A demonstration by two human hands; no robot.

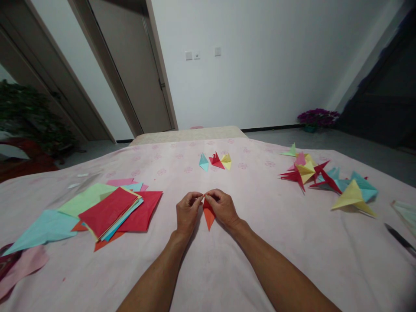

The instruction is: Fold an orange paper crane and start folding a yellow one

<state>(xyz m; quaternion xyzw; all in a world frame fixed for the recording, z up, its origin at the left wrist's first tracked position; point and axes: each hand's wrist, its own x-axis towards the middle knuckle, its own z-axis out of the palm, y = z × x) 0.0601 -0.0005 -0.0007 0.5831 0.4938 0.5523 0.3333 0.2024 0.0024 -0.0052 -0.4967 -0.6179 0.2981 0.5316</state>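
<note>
Both hands meet over the middle of the table at a small folded piece of orange origami paper (208,216). My left hand (189,211) pinches its upper tip between thumb and forefinger. My right hand (224,206) grips the same upper end from the other side, its thumb close to the left fingertips. The paper's pointed lower end hangs toward me, narrow and kite-like; its top is hidden by the fingers. Beyond the hands stand a light blue folded paper (203,162), a red folded paper bird (216,160) and a yellow folded paper (226,161).
Colored paper sheets (110,212) are stacked and spread on the left. Several folded paper birds (305,171) in red, yellow, blue, green and pink are heaped on the right. A dark pen-like or knife-like object (400,239) lies near the right edge. A pale pink patterned cloth (253,190) covers the table.
</note>
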